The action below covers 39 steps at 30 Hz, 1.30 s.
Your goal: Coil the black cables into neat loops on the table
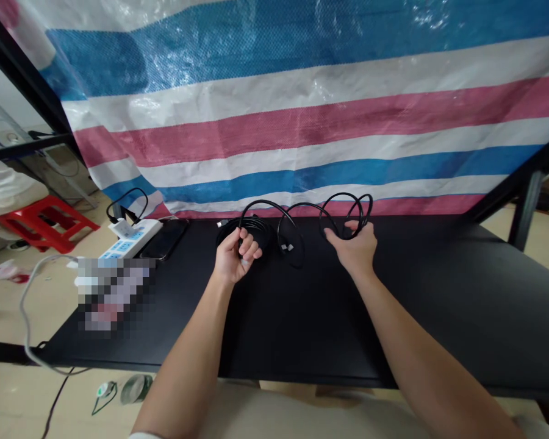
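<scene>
Striped blue, white and red woven tarpaulin (302, 122) hangs behind a black worktop (393, 305). A black cable (251, 228) lies coiled near the worktop's far edge, its loops rising toward the tarpaulin. The left hand (235, 255) holds a narrow grip closed on the coil. The right hand (351, 246) holds a narrow grip on the upper loops. Two small metal connectors (287, 247) hang from a loop between the hands. Left of the coil lie a dark smartphone (162, 239) and a white power strip (130, 242); farther left, a red plastic stool (46, 222) stands on the floor.
</scene>
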Available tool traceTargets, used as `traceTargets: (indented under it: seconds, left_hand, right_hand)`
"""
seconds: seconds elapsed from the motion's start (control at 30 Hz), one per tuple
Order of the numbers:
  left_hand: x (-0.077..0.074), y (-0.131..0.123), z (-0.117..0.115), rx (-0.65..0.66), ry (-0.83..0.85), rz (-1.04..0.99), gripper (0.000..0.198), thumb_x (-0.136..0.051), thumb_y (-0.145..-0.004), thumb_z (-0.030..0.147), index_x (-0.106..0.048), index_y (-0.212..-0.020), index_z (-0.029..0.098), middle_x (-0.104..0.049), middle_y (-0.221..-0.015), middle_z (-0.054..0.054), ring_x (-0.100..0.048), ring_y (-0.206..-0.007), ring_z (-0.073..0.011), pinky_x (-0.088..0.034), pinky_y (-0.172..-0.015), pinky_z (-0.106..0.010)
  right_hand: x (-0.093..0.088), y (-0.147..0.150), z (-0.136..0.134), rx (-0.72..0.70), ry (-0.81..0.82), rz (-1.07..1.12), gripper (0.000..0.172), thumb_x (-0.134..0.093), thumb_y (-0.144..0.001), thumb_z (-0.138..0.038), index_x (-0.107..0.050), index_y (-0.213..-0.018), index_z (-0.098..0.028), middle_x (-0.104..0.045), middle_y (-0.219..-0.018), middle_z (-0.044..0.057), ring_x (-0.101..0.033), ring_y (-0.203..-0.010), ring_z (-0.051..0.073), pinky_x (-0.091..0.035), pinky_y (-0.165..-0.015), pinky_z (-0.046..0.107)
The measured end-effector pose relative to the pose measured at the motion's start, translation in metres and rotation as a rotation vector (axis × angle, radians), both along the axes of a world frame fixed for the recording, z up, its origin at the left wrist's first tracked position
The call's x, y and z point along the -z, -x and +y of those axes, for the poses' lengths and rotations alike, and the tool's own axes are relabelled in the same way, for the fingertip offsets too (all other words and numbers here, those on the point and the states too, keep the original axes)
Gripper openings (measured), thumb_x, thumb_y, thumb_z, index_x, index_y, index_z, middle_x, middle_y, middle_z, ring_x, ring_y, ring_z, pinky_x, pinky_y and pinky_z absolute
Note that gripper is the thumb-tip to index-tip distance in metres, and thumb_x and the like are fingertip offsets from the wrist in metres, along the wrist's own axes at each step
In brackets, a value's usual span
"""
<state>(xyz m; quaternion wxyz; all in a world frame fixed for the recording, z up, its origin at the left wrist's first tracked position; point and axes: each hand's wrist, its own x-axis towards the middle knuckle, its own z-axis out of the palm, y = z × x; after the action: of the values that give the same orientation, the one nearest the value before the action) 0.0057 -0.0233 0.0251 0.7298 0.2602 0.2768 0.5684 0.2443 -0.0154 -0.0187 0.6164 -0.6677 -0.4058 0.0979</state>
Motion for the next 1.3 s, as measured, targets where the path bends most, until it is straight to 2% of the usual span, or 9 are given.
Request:
traceTargets:
  seconds: [0.1,0.2,0.33,0.5,0.7,0.87,1.03,1.2,1.3]
  left_hand:
    - [0.002,-0.003,0.001,0.018,-0.007,0.043,0.034,-0.042,-0.093,0.028,-0.053,-0.062,0.018,-0.025,-0.042,0.008,-0.027,-0.034,-0.007,-0.036,-0.045,-0.022]
    - [0.004,-0.006,0.003,-0.042,-0.048,0.08,0.024,-0.047,-0.09,0.029,-0.061,-0.074,0.018,-0.026,-0.04,0.009,-0.029,-0.034,-0.0072,-0.038,-0.046,-0.022]
    - [0.009,-0.015,0.003,-0.092,-0.081,0.127,0.023,-0.055,-0.086,0.031,-0.055,-0.067,0.018,-0.03,-0.041,0.009,-0.035,-0.038,-0.0073,-0.043,-0.053,-0.023]
    - [0.013,-0.035,0.0,-0.196,-0.042,0.145,0.027,-0.064,-0.08,0.03,-0.046,-0.063,0.019,-0.044,-0.053,0.005,-0.05,-0.054,-0.008,-0.038,-0.052,-0.018]
    - [0.014,-0.043,-0.004,-0.296,0.106,0.131,0.026,-0.064,-0.078,0.031,-0.044,-0.065,0.02,-0.061,-0.079,0.002,-0.058,-0.073,-0.0099,-0.041,-0.059,-0.019]
    - [0.017,-0.037,-0.002,-0.251,0.124,0.112,0.014,-0.067,-0.069,0.025,-0.055,-0.065,0.019,-0.066,-0.083,0.001,-0.061,-0.079,-0.011,-0.043,-0.067,-0.021]
    - [0.019,-0.035,0.0,-0.168,0.092,0.128,0.012,-0.069,-0.056,0.018,-0.067,-0.067,0.015,-0.07,-0.084,-0.003,-0.063,-0.081,-0.0148,-0.045,-0.069,-0.025]
    - [0.015,-0.04,-0.005,-0.148,0.118,0.154,0.023,-0.074,-0.062,0.03,-0.061,-0.051,0.013,-0.07,-0.077,-0.006,-0.066,-0.071,-0.0158,-0.052,-0.063,-0.026]
    - [0.013,-0.04,-0.007,-0.155,0.101,0.162,0.029,-0.074,-0.066,0.031,-0.059,-0.049,0.012,-0.071,-0.08,-0.009,-0.067,-0.065,-0.0154,-0.056,-0.062,-0.027]
  right_hand:
    - [-0.002,-0.003,0.002,-0.096,-0.022,0.159,0.036,-0.07,-0.063,-0.049,-0.044,-0.063,-0.025,-0.048,-0.052,-0.005,-0.049,-0.05,0.014,-0.043,-0.052,0.029]
    - [-0.007,-0.007,0.001,-0.395,-0.067,0.391,0.046,-0.064,-0.065,-0.066,-0.041,-0.059,-0.026,-0.032,-0.04,-0.008,-0.032,-0.037,0.011,-0.026,-0.035,0.025]
    - [-0.019,0.0,-0.008,-0.787,-0.059,0.536,0.063,-0.048,-0.064,-0.083,-0.026,-0.05,-0.026,-0.014,-0.037,-0.008,-0.023,-0.038,0.012,-0.026,-0.034,0.025]
    - [-0.025,0.028,-0.021,-0.951,-0.072,0.613,0.072,-0.037,-0.047,-0.097,-0.022,-0.052,-0.026,-0.022,-0.042,-0.006,-0.028,-0.042,0.013,-0.029,-0.037,0.027]
    - [-0.019,0.049,-0.025,-0.97,-0.056,0.703,0.06,-0.079,-0.04,-0.06,-0.035,-0.059,-0.024,-0.049,-0.057,-0.004,-0.037,-0.047,0.01,-0.029,-0.041,0.024]
    - [-0.021,0.047,-0.022,-0.904,-0.019,0.89,0.037,-0.069,-0.053,-0.039,-0.036,-0.051,-0.023,-0.034,-0.042,-0.007,-0.031,-0.044,0.01,-0.026,-0.039,0.021]
    - [-0.022,0.036,-0.02,-0.868,-0.036,1.037,0.042,-0.066,-0.063,-0.04,-0.03,-0.051,-0.023,-0.014,-0.038,-0.009,-0.026,-0.042,0.01,-0.028,-0.041,0.021]
    - [-0.017,0.044,-0.019,-0.844,0.02,1.044,0.031,-0.066,-0.067,-0.046,-0.044,-0.061,-0.025,-0.015,-0.035,-0.012,-0.022,-0.038,0.01,-0.024,-0.038,0.021]
    - [-0.01,0.058,-0.012,-0.675,0.042,0.92,0.036,-0.068,-0.063,-0.052,-0.044,-0.064,-0.025,-0.026,-0.034,-0.012,-0.024,-0.035,0.009,-0.022,-0.037,0.021]
